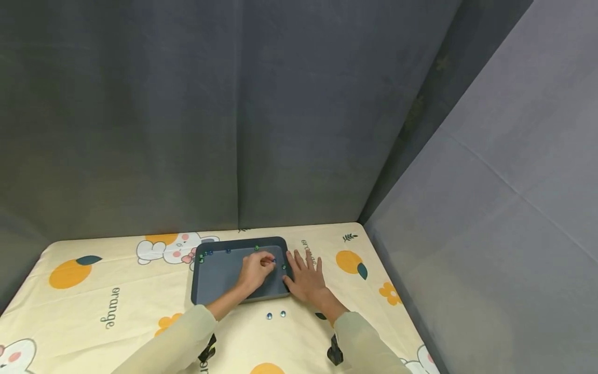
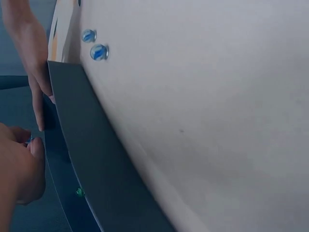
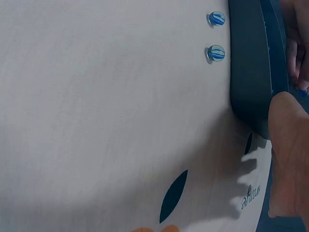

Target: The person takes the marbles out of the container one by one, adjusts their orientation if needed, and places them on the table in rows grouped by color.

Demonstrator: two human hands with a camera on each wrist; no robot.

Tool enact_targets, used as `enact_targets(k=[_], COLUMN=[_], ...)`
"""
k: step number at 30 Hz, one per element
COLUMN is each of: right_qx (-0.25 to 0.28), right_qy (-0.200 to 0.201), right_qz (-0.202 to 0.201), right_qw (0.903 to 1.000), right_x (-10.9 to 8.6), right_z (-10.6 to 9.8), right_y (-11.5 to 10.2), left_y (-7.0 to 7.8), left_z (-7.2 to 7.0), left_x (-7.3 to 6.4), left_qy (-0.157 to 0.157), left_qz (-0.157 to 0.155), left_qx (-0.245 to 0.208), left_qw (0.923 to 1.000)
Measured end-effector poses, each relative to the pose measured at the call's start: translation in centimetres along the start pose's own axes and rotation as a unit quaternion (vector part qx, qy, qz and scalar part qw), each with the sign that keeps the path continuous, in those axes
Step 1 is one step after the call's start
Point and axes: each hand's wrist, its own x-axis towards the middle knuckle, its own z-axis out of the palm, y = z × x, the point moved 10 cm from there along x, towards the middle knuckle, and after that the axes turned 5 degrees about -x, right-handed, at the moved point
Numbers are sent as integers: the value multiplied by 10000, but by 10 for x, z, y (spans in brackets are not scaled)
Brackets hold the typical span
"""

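Note:
My left hand [image 1: 254, 271] is over the right half of a dark grey rectangular tray [image 1: 217, 285]. Thumb and fingertips pinch a small blue marble [image 2: 30, 140]. With fingers spread, my right hand [image 1: 306, 280] rests at the tray's right edge, its thumb over the rim. Beside that thumb, inside the tray, sits a green marble [image 1: 284, 267]. Another green marble [image 1: 257, 248] lies along the far wall. On the cloth just in front of the tray are two clear marbles with blue swirls, one marble [image 3: 216, 53] a little apart from the other marble [image 3: 217, 19].
Several more blue and green marbles, including a blue marble [image 1: 228, 251] and a green marble [image 1: 202, 258], lie along the tray's far edge and far left corner. A cream cloth [image 1: 135, 301] printed with oranges and rabbits covers the table. Grey curtains [image 1: 299, 130] stand behind and to the right.

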Motion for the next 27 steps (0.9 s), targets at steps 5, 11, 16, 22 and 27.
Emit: enact_targets(k=[5, 11, 16, 22, 27], right_qx=[-9, 8, -23, 79, 162], right_qy=[-77, -27, 66, 109, 48], right_qz=[36, 18, -4, -21, -4], right_qw=[10000, 10000, 10000, 9999, 9999], right_x=[1, 4, 4, 4, 5], right_z=[3, 8, 8, 11, 12], right_y=[3, 4, 4, 3, 3], left_y=[3, 3, -1, -4, -1], left_z=[-3, -10, -13, -17, -21], left_x=[-12, -25, -35, -46, -54], left_qy=[-34, -11, -51, -83, -43], left_qz=[-58, 13, -161, -299, -282], left_qx=[-293, -550, -586, -665, -602], left_qw=[9995, 9985, 9981, 9973, 9978])
